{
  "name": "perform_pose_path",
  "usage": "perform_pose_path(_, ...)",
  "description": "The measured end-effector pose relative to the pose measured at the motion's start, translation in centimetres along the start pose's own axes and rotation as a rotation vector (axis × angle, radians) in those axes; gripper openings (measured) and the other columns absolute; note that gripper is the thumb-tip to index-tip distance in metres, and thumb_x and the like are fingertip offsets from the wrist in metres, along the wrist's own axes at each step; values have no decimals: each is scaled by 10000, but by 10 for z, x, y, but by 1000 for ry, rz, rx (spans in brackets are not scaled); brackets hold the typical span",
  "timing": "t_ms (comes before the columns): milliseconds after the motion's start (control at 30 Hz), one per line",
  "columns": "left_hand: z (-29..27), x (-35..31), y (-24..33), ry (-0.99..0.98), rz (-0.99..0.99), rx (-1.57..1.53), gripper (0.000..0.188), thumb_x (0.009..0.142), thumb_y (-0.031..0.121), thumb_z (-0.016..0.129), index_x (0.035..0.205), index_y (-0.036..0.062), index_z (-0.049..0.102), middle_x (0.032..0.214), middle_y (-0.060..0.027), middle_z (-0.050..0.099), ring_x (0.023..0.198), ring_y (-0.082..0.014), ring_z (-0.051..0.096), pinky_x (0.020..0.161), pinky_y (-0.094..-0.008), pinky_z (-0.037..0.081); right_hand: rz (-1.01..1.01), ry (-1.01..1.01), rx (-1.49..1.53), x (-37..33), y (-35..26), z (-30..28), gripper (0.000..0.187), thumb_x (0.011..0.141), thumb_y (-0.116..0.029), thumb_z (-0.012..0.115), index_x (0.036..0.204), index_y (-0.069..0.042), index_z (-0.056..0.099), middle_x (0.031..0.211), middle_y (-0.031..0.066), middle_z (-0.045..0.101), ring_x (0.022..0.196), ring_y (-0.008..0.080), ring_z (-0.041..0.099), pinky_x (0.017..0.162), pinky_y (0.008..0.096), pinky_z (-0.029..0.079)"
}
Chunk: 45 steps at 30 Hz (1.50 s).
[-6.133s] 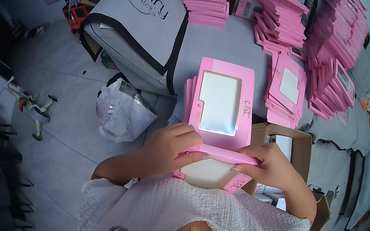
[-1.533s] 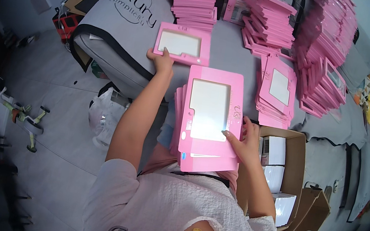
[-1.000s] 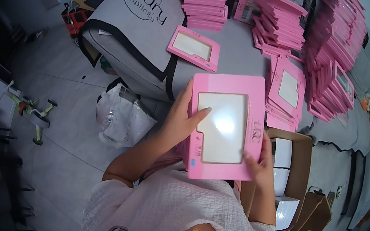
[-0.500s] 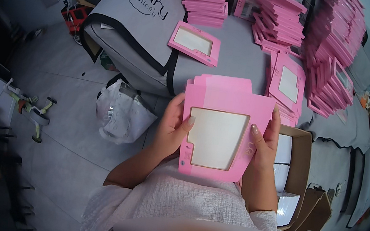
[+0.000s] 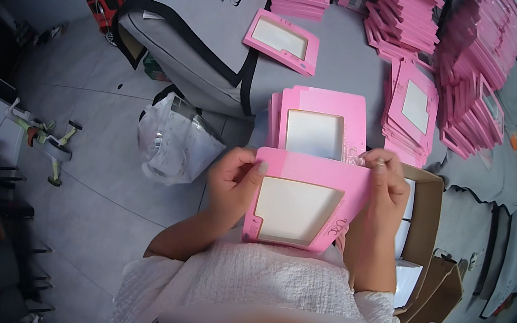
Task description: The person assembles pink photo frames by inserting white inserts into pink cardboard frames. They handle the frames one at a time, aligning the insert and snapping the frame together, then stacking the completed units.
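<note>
Left hand (image 5: 233,181) and right hand (image 5: 390,186), thumbs closed on fingers, grip upper corners of pink cardboard carton with notched window (image 5: 297,209) above lap. Apparently partway: lone pink carton (image 5: 281,42) rests behind front edge of grey fabric sofa (image 5: 346,67); pink carton pile (image 5: 319,122) beyond held one seemingly unfinished.

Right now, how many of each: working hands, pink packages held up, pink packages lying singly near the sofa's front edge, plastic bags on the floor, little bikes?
Working hands, left hand and right hand: 2
Held pink package: 1
Lone pink package: 1
Plastic bag: 1
Little bike: 1
Total: 6
</note>
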<state>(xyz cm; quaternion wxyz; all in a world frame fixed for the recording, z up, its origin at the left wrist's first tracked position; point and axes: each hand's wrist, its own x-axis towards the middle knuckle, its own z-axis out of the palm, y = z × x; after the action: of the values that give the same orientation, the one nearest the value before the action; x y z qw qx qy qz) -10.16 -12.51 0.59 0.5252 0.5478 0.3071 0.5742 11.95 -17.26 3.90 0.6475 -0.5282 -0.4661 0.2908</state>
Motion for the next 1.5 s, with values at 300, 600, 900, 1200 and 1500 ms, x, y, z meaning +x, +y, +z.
perform_pose_path(300, -11, 3, 29, -243, -219, -23, 116, 797, -18, 689, 884, -39, 615, 873, -86, 663, 804, -94, 632, 712, -222, 518, -347, -804, -678, 43, -74, 38, 314, 680, 58, 558, 982, -11, 607, 790, 134, 610, 752, 335, 597, 639, 429, 455)
perform_pose_path(600, -1, -2, 62, -231, -173, -122, 360, 743, -6, 724, 1086, 13, 616, 1070, -127, 604, 861, -123, 631, 709, -228, 521, -227, -786, -715, 33, -67, 60, 460, 756, 22, 542, 1202, -38, 453, 855, 169, 617, 737, 356, 614, 623, 421, 488)
perform_pose_path(900, -12, 5, 69, -531, 309, 669, 519, 699, 127, 763, 1176, 18, 591, 1045, -91, 537, 777, -179, 587, 678, -270, 508, 130, -930, -496, 46, -71, 52, 378, 808, 89, 497, 1167, -26, 527, 777, 129, 603, 695, 230, 584, 678, 315, 478)
perform_pose_path(1200, -4, -1, 81, -550, 237, 699, 474, 731, 120, 748, 1156, 12, 568, 1101, -119, 509, 872, -219, 586, 710, -292, 515, 68, -922, -704, 37, -75, 56, 499, 833, 35, 524, 1287, -43, 333, 736, 202, 612, 695, 363, 627, 631, 403, 477)
perform_pose_path(1500, -11, 2, 82, -538, 229, 743, 412, 740, 123, 738, 1098, -1, 576, 1035, -107, 546, 893, -256, 588, 731, -322, 510, -58, -948, -558, 43, -73, 22, 113, 854, -37, 567, 937, 11, 626, 800, 149, 628, 719, 271, 626, 655, 345, 485)
